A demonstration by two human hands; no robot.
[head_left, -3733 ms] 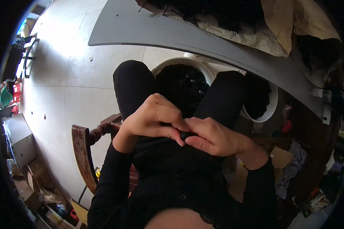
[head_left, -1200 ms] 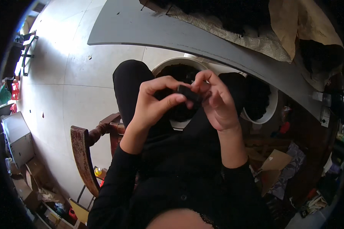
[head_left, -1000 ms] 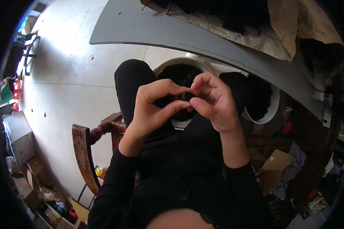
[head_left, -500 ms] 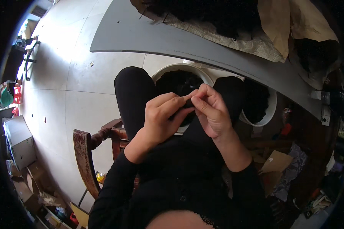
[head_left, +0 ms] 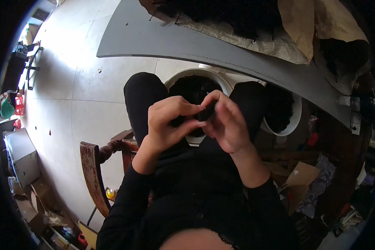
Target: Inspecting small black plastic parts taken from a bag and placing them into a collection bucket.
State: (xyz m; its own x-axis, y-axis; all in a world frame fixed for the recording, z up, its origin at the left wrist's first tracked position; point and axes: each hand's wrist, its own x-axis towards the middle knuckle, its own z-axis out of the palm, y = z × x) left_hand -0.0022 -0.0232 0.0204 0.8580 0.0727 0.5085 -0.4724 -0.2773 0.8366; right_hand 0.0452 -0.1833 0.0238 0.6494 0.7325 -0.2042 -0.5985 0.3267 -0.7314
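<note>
Sitting in a worn wooden chair (head_left: 91,166), dressed in black. Looking down at a small black piece (head_left: 206,111), held up above the lap, between the parted knees. Pinching its left side with the left hand (head_left: 164,121), forefinger above and thumb below, only a narrow gap between the tips. Curving the right hand (head_left: 229,123) around the opposite side, forefinger arched over the top, partly blurred; cannot tell there a firm grip from a light touch.

Below the hands, on a pale tiled floor (head_left: 100,87): a round whitish bucket (head_left: 225,84) with a dark mass (head_left: 189,85) inside. Beyond the right knee: a second white bucket (head_left: 296,114), also with dark contents. Across the top, slanting down to the right: a grey tabletop (head_left: 162,39) bearing a pale woven sack (head_left: 271,48), a large fluffy dark heap (head_left: 237,16) and crumpled brown paper (head_left: 296,25). Lower right, in shadow: opened cardboard (head_left: 302,174) beside a grey patterned cloth (head_left: 322,181). Along the left edge: a white box (head_left: 23,152), with brown cartons (head_left: 43,191) just below and a red openwork object (head_left: 19,102) above
</note>
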